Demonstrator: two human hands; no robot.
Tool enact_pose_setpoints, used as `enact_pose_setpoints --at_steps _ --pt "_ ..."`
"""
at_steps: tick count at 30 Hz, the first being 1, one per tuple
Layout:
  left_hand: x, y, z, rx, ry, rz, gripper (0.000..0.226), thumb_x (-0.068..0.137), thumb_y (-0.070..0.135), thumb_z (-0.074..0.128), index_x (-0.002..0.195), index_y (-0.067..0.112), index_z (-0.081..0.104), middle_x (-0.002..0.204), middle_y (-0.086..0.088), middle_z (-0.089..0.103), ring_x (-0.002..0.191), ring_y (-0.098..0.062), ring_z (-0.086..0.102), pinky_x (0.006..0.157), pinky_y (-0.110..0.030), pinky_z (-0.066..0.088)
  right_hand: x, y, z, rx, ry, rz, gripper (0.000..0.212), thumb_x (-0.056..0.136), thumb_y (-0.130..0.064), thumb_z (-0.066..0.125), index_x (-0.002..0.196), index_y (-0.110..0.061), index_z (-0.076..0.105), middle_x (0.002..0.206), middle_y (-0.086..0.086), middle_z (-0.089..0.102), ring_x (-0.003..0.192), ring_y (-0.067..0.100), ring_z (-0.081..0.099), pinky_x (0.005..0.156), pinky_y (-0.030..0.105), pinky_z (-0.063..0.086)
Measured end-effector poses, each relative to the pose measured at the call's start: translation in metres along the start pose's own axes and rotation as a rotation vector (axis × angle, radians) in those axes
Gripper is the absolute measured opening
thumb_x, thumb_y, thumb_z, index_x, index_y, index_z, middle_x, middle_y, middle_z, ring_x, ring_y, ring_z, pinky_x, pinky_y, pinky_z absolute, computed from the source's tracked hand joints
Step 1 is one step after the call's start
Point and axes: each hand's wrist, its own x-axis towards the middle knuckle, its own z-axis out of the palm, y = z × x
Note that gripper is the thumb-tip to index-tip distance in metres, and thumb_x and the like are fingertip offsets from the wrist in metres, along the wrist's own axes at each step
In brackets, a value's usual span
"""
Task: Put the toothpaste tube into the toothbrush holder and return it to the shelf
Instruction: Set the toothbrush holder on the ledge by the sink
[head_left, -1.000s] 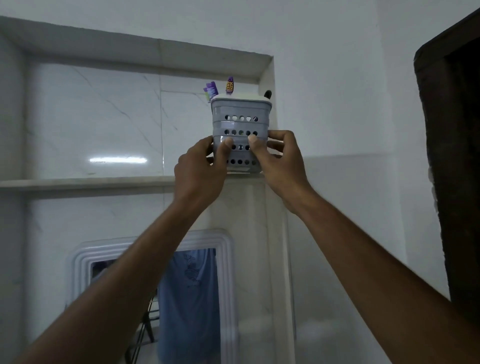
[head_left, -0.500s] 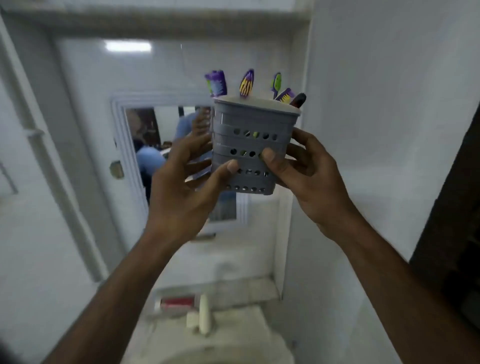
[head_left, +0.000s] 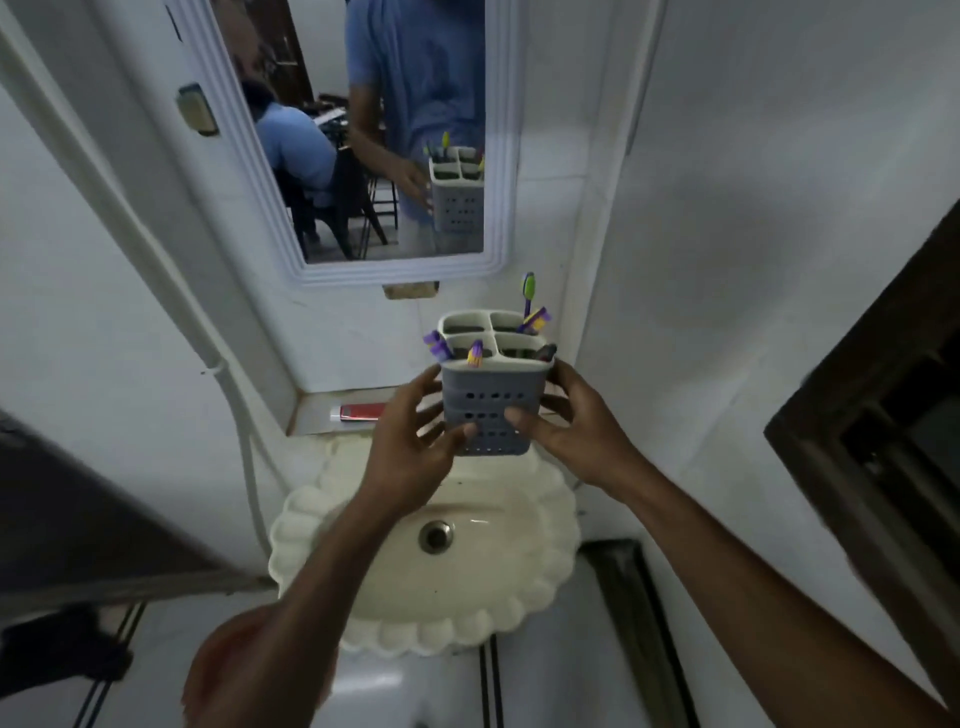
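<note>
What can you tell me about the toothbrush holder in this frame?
The holder is a grey plastic box with rows of small holes in its walls and a pale top divided into four compartments. Toothbrushes stick out of it. It is held roughly upright in the air above the sink, in front of the mirror, which reflects it. The left hand and right hand grip its sides, thumbs on the front.

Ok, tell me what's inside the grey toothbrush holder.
The toothbrush holder, held by both hands, has four compartments. Toothbrushes stick out of three; the back-left looks empty. Their handles are hidden by the walls.
</note>
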Motion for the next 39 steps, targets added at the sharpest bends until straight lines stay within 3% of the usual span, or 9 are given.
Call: enact_pose_setpoints --at_steps 6,13,16,19,25,30,33,37,39 --pt "0.011 -0.100 0.037 0.188 -0.035 0.002 0.074 0.087 0.013 0.076 0.156 0.022 0.049 0.146 0.007 0.064 0.130 -0.012 0.065 0.093 -0.048 0.064 0.011 0.082 0.016 -0.114 0.018 0.204 0.076 0.092 -0.020 0.086 0.156 -0.022 0.045 0.152 0.000 0.061 0.126 0.031 0.071 0.097 0.039 0.063" --pt "0.034 -0.204 0.067 0.310 -0.188 -0.082 0.061 0.093 0.018 0.061 0.152 0.024 0.045 0.141 -0.001 0.068 0.123 -0.026 0.070 0.094 -0.049 0.062 0.036 0.173 0.040 -0.084 -0.013 0.416 0.089 0.093 -0.007 0.083 0.163 -0.028 0.034 0.156 -0.003 0.053 0.143 0.030 0.059 0.115 0.045 0.054" --pt "0.047 -0.245 0.076 0.331 -0.176 -0.096 0.057 0.096 0.020 0.062 0.151 0.019 0.048 0.139 -0.005 0.069 0.120 -0.028 0.070 0.095 -0.050 0.062 0.052 0.198 0.047 -0.022 -0.006 0.452 0.091 0.089 -0.006 0.085 0.154 -0.045 0.035 0.155 0.000 0.056 0.147 0.029 0.057 0.111 0.036 0.057" --pt "0.060 -0.246 0.082 0.329 -0.097 -0.146 0.052 0.101 0.020 0.064 0.151 0.011 0.051 0.141 -0.009 0.068 0.129 -0.028 0.068 0.103 -0.045 0.059 0.076 0.212 0.048 0.041 -0.028 0.476 0.099 0.070 -0.035 0.095 0.142 -0.069 0.036 0.155 -0.002 0.059 0.144 0.021 0.060 0.114 0.046 0.055" --pt "0.080 -0.249 0.088 0.255 -0.043 -0.126 0.065 0.100 0.003 0.066 0.160 0.010 0.043 0.158 -0.006 0.054 0.135 -0.007 0.058 0.107 -0.026 0.055 0.105 0.227 0.041 0.052 -0.043 0.434 0.118 0.063 -0.053 0.100 0.159 -0.041 0.033 0.157 -0.006 0.057 0.144 0.021 0.059 0.115 0.051 0.054" --pt "0.069 -0.257 0.084 0.226 -0.056 -0.166 0.060 0.099 0.024 0.076 0.153 0.019 0.050 0.140 0.005 0.069 0.123 -0.002 0.068 0.102 -0.028 0.059 0.088 0.222 0.045 -0.037 -0.027 0.432 0.106 0.072 -0.043 0.098 0.155 -0.048 0.033 0.153 0.001 0.062 0.139 0.021 0.064 0.113 0.049 0.056" --pt "0.069 -0.257 0.085 0.244 -0.048 -0.126 0.059 0.097 0.022 0.079 0.150 0.016 0.053 0.134 0.002 0.071 0.118 0.009 0.067 0.099 -0.009 0.051 0.083 0.217 0.049 -0.065 -0.013 0.418 0.105 0.082 -0.024 0.095 0.162 -0.039 0.029 0.149 0.003 0.066 0.137 0.022 0.066 0.112 0.046 0.057" --pt "0.070 -0.258 0.083 0.184 -0.066 -0.129 0.061 0.095 0.020 0.080 0.150 0.017 0.053 0.132 0.003 0.072 0.116 0.007 0.068 0.098 -0.021 0.057 0.079 0.217 0.050 -0.096 0.010 0.389 0.102 0.084 -0.021 0.093 0.164 -0.038 0.030 0.138 -0.003 0.069 0.134 0.022 0.067 0.112 0.050 0.056" --pt "0.069 -0.256 0.082 0.169 -0.060 -0.133 0.062 0.095 0.017 0.080 0.151 0.014 0.053 0.132 0.001 0.072 0.113 0.012 0.067 0.095 -0.012 0.053 0.077 0.217 0.049 -0.099 0.014 0.379 0.100 0.085 -0.016 0.092 0.165 -0.033 0.033 0.129 -0.011 0.068 0.130 0.020 0.067 0.112 0.049 0.057"
